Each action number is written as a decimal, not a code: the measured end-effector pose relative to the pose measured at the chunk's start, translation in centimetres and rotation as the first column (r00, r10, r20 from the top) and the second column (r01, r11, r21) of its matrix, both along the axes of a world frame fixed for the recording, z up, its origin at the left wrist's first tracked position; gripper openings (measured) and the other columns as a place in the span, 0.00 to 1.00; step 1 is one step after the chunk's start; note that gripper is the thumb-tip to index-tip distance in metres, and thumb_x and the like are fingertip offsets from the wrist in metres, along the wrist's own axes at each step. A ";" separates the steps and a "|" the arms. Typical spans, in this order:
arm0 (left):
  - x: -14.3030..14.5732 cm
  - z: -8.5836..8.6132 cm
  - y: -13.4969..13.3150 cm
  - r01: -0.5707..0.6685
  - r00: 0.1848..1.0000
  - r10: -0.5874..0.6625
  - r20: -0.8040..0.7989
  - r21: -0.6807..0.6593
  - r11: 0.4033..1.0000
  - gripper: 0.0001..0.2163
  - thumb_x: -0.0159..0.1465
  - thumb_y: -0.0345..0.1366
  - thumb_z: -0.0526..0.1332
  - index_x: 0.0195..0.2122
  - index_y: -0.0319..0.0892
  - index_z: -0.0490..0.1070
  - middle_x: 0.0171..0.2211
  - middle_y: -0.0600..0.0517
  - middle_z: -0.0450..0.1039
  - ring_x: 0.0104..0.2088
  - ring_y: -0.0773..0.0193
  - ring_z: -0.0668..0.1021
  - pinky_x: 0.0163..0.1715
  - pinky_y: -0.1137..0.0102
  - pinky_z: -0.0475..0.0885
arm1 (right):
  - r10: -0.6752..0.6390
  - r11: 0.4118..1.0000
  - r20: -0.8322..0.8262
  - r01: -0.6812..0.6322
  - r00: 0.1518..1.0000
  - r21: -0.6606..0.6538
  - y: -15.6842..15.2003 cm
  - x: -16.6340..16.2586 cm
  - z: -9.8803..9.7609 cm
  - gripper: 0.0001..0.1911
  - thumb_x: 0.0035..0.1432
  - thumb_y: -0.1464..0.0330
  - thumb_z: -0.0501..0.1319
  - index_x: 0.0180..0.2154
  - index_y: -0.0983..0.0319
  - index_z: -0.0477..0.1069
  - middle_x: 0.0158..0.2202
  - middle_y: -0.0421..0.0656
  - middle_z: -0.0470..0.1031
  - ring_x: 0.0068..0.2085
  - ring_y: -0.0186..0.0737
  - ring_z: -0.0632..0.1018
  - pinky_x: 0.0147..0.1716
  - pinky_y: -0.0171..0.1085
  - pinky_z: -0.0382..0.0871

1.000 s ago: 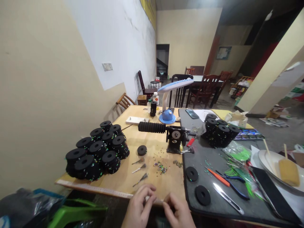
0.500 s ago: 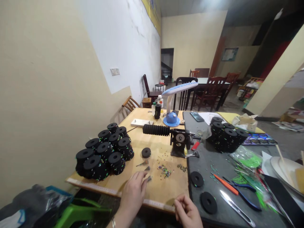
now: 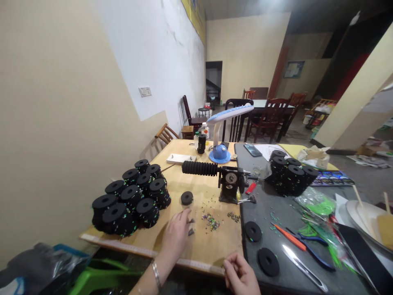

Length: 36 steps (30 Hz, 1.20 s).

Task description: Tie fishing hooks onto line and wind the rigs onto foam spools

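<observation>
My left hand (image 3: pixel 175 234) reaches over the wooden tabletop, fingers stretched forward and the thumb somewhat apart. Its fingertips are beside small dark tufted pieces (image 3: pixel 191 232), partly covering them. Just beyond the fingers lies a black foam ring (image 3: pixel 187 198). My right hand (image 3: pixel 241 273) is at the table's front edge, thumb and fingers pinched together; whatever is between them is too small to make out. Small multicoloured beads (image 3: pixel 211 221) are scattered between the hands, with a pile of dark little pieces (image 3: pixel 233 216) to their right.
Stacked black foam spools (image 3: pixel 131 193) stand left, more (image 3: pixel 294 172) at right. A black clamp device (image 3: pixel 230 184) carries a ribbed black roll (image 3: pixel 199 168). Behind is a blue lamp (image 3: pixel 220 153). Scissors-like pliers (image 3: pixel 316 246), an orange tool (image 3: pixel 288 237) and tweezers (image 3: pixel 303 268) lie right.
My left hand has moved forward, away from the nearest tuft, and now covers the brownish piece farther up. My right hand stays pinched in place. The view has shifted slightly.
</observation>
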<state>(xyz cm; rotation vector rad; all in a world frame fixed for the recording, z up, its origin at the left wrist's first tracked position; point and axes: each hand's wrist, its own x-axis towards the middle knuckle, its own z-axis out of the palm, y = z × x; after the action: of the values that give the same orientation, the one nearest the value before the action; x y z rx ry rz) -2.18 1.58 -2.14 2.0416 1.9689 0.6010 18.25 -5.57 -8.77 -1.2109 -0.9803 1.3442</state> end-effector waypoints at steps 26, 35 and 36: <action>5.3 -2.8 -7.7 0.112 0.333 0.243 0.911 -0.294 0.949 0.17 0.48 0.47 0.72 0.23 0.41 0.68 0.23 0.55 0.68 0.28 0.64 0.72 0.30 0.72 0.68 | 0.098 0.990 -0.005 -0.098 0.995 -0.102 -0.1 -2.4 1.5 0.31 0.43 0.39 0.65 0.24 0.63 0.67 0.13 0.32 0.62 0.16 0.27 0.61 0.19 0.29 0.52; 5.6 -3.5 -8.3 0.160 0.293 0.270 0.917 -0.326 0.932 0.21 0.49 0.53 0.70 0.26 0.42 0.66 0.23 0.57 0.66 0.24 0.67 0.71 0.19 0.76 0.66 | 0.121 0.991 0.003 -0.121 0.993 -0.061 -0.3 -2.3 1.6 0.30 0.46 0.41 0.64 0.24 0.63 0.66 0.14 0.32 0.63 0.16 0.28 0.63 0.19 0.29 0.56; 5.7 -3.6 -8.3 0.168 0.274 0.280 0.920 -0.332 0.928 0.22 0.48 0.54 0.70 0.26 0.42 0.65 0.23 0.58 0.65 0.23 0.68 0.71 0.18 0.76 0.66 | 0.117 0.991 -0.019 -0.118 0.993 -0.062 -0.3 -2.4 1.6 0.30 0.46 0.41 0.64 0.24 0.62 0.66 0.14 0.32 0.63 0.16 0.28 0.63 0.19 0.29 0.56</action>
<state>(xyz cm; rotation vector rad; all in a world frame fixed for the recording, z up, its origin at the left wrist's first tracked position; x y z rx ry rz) 3.47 -6.68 -5.74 0.8544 1.1810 1.0552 15.89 -5.88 -7.13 -1.2040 -1.0179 1.4847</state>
